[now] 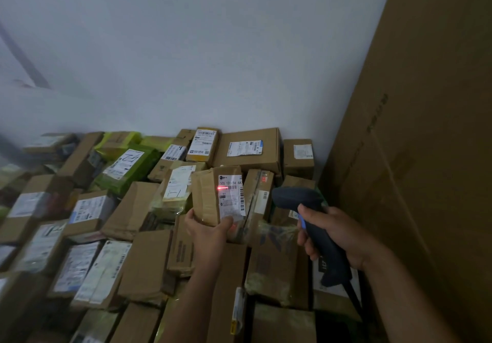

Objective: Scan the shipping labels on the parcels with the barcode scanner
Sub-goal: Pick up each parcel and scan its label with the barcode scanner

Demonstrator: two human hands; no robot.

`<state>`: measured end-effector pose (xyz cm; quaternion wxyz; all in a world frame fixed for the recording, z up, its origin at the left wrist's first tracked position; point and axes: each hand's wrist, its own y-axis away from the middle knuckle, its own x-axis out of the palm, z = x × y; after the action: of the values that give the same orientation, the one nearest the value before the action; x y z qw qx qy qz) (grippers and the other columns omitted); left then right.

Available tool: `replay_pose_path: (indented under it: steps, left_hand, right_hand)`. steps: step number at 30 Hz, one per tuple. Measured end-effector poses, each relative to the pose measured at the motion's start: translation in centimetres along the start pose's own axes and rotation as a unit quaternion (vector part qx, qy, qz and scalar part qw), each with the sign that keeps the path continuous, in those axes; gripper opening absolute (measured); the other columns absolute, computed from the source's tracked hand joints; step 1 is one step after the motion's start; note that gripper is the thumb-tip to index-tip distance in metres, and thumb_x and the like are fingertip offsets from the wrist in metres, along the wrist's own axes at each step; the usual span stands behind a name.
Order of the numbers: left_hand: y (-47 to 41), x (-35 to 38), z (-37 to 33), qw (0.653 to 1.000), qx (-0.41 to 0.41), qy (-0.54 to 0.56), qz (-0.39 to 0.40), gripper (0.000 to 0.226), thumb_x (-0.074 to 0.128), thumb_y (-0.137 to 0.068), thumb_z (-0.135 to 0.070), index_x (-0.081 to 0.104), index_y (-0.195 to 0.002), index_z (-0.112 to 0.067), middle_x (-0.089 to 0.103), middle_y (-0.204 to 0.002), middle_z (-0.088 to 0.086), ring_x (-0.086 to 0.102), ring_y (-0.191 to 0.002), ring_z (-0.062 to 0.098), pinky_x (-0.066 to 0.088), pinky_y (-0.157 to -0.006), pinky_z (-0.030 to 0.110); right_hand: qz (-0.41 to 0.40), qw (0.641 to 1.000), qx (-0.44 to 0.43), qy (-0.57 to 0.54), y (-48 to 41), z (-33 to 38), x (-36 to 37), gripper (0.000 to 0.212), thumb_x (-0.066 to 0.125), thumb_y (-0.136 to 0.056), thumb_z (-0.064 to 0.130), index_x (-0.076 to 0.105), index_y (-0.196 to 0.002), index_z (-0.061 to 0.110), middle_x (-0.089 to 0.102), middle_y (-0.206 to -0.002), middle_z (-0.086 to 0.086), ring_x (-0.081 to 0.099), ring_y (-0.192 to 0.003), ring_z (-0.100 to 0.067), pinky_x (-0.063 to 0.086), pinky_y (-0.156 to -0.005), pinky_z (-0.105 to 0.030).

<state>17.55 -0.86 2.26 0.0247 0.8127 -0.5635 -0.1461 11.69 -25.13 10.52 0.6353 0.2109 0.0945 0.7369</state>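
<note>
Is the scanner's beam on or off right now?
On: a red glow lies on the shipping label of the parcel in the left hand, and the right hand aims the barcode scanner at it.

A white wall (213, 49) is running across the far side. A tall cardboard panel (426, 129) is standing along the right, with printed markings facing inward.

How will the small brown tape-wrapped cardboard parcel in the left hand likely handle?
Probably light: the left hand holds the small brown tape-wrapped cardboard parcel upright by its lower end alone. Likely stiff, since its edges look straight. Glossy tape could be slippery.
</note>
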Motion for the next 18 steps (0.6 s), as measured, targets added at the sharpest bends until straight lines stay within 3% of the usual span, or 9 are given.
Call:
replay_pose_path:
  steps: [4, 9, 15, 18]
  left_hand:
    - [0.0, 0.1, 0.1, 1.000, 0.000, -0.012, 0.006, 0.096, 0.082, -0.075, -0.016, 0.021, -0.149, -0.024, 0.039, -0.143, 0.009, 0.049, -0.124, 0.028, 0.049, -0.081, 0.033]
    - [-0.2, 0.3, 0.1, 0.999, -0.017, -0.025, 0.019, 0.094, 0.081, -0.076, -0.021, 0.022, -0.148, -0.024, 0.042, -0.142, 0.010, 0.052, -0.123, 0.031, 0.051, -0.096, 0.054]
    - [-2.2, 2.1, -1.0, 0.994, -0.049, -0.065, 0.073, 0.087, 0.074, -0.084, -0.039, 0.025, -0.153, -0.019, 0.052, -0.137, 0.010, 0.059, -0.115, 0.029, 0.057, -0.085, 0.046]
    - [-4.0, 3.6, -1.6, 0.989, -0.085, -0.050, 0.106, 0.070, 0.069, -0.088, -0.043, 0.040, -0.146, -0.016, 0.063, -0.126, 0.007, 0.065, -0.107, 0.027, 0.056, -0.090, 0.051]
  right_hand:
    - [0.003, 1.000, 0.002, -0.006, -0.4, 0.0, -0.2, 0.052, 0.073, -0.070, 0.051, 0.065, -0.084, 0.001, 0.066, -0.074, -0.020, 0.062, -0.054, -0.024, 0.051, -0.050, -0.032]
    - [0.003, 1.000, -0.001, -0.003, -1.1, -0.2, -0.8, 0.053, 0.077, -0.069, 0.053, 0.065, -0.087, 0.005, 0.067, -0.077, -0.019, 0.062, -0.055, -0.022, 0.051, -0.049, -0.030]
    - [-0.097, 0.994, -0.042, -0.008, -2.7, 0.1, -1.9, 0.056, 0.080, -0.057, 0.061, 0.071, -0.082, 0.012, 0.071, -0.074, -0.012, 0.068, -0.063, -0.026, 0.053, -0.052, -0.031]
    - [-0.148, 0.987, -0.063, -0.010, -3.7, 0.7, -2.6, 0.059, 0.077, -0.061, 0.055, 0.065, -0.096, 0.009, 0.070, -0.069, -0.007, 0.068, -0.059, -0.022, 0.053, -0.051, -0.028]
